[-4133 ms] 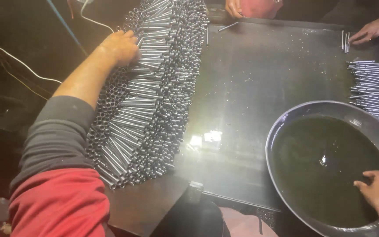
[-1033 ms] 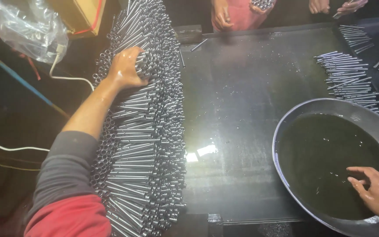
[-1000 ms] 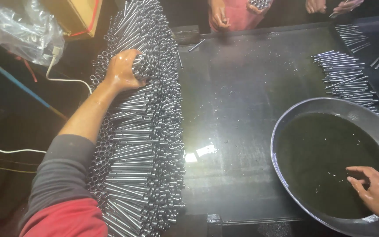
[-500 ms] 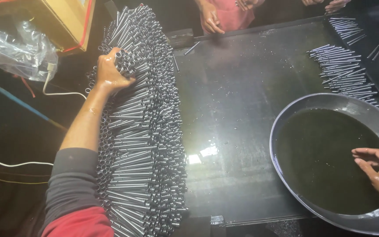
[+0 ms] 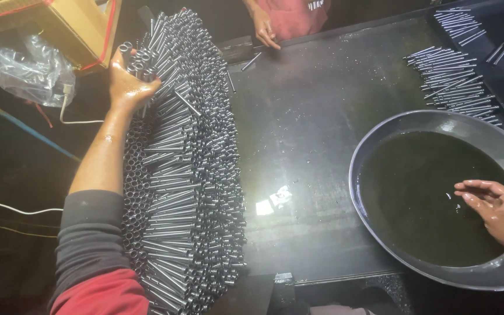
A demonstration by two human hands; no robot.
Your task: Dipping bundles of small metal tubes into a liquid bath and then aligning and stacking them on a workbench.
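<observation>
Dark wet worktable (image 5: 316,134), bright light glare, cardboard box (image 5: 48,23)

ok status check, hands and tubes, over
Left hand gripping a bunch of metal tubes atop the tube pile. Right hand open, wet, over the basin of dark liquid. Nothing blocking either.

Dark table (image 5: 310,134) under tubes (image 5: 188,192), basin (image 5: 374,157).
</observation>
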